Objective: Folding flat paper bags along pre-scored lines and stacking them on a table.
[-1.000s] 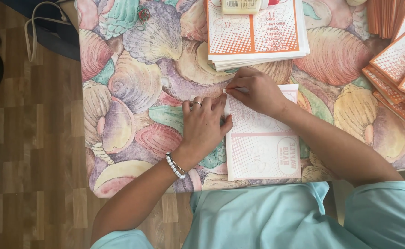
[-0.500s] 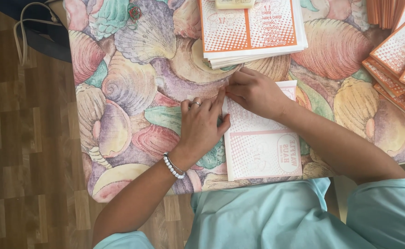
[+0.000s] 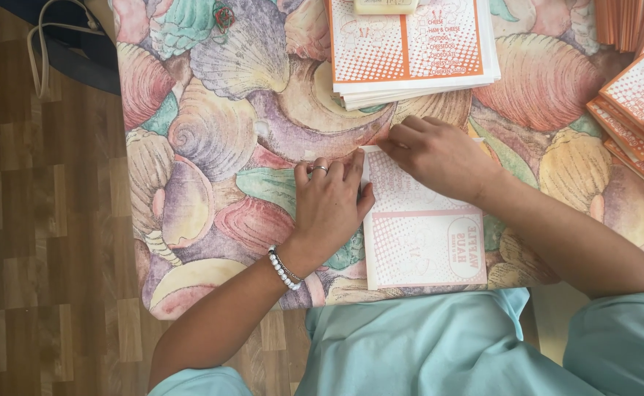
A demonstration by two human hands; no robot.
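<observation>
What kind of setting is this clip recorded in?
Probably a home or small workshop used for hand-folding paper packaging: a shell-patterned tablecloth, wood-look floor, and a stack of orange printed sheets beyond the hands.

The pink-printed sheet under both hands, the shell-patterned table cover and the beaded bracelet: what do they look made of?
Pink-printed flat sheet: thin matte paper, judging by its flat lie and crisp edges under the left hand and right hand. Shell-patterned table cover: probably woven fabric or vinyl cloth; it drapes over the edge, with no gloss. White beaded bracelet: pearl-like beads, plastic or real unclear.
</observation>
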